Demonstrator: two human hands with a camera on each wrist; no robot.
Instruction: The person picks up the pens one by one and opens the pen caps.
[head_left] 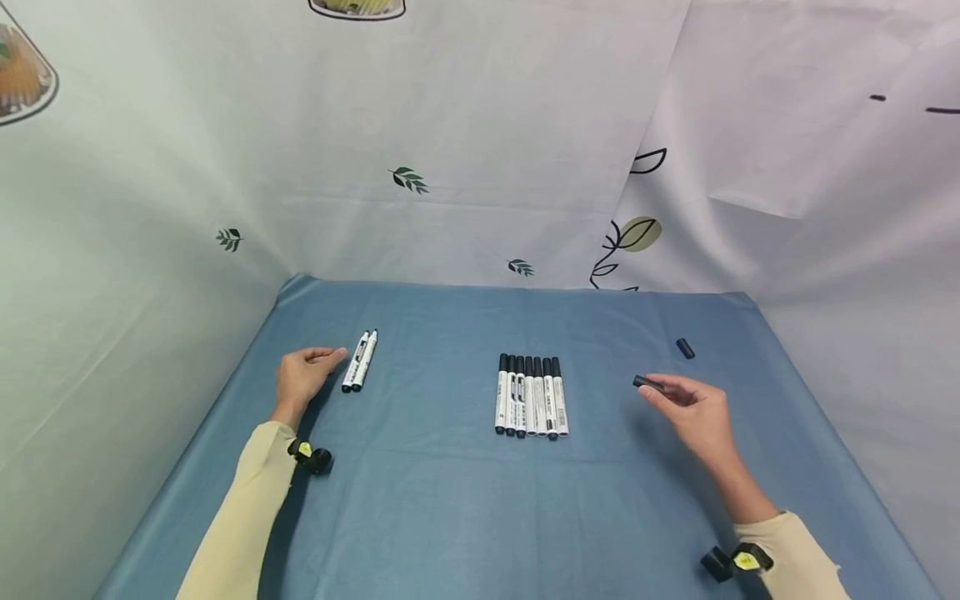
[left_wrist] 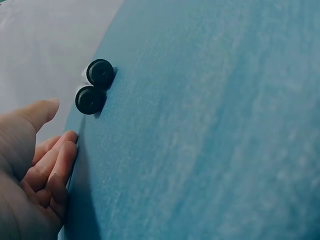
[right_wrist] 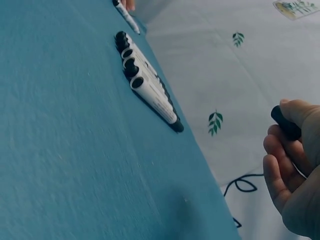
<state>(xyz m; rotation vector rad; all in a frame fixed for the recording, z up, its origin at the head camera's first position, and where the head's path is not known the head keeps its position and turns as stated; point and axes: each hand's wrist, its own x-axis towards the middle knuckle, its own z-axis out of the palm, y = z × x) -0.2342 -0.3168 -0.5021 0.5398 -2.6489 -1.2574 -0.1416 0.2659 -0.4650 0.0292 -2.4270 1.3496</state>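
Observation:
My right hand pinches a black marker cap between thumb and fingers, above the right part of the table. The right wrist view shows this black cap held clear of the cloth. A second black cap lies farther back on the right. On the left, two white markers lie side by side, narrow dark tips pointing away. My left hand is just left of them; in the left wrist view its thumb and fingers are apart, holding nothing, near the markers' black ends.
A row of several white markers with black caps lies side by side at mid-table. Blue cloth covers the table. A pale printed curtain hangs behind it and along both sides.

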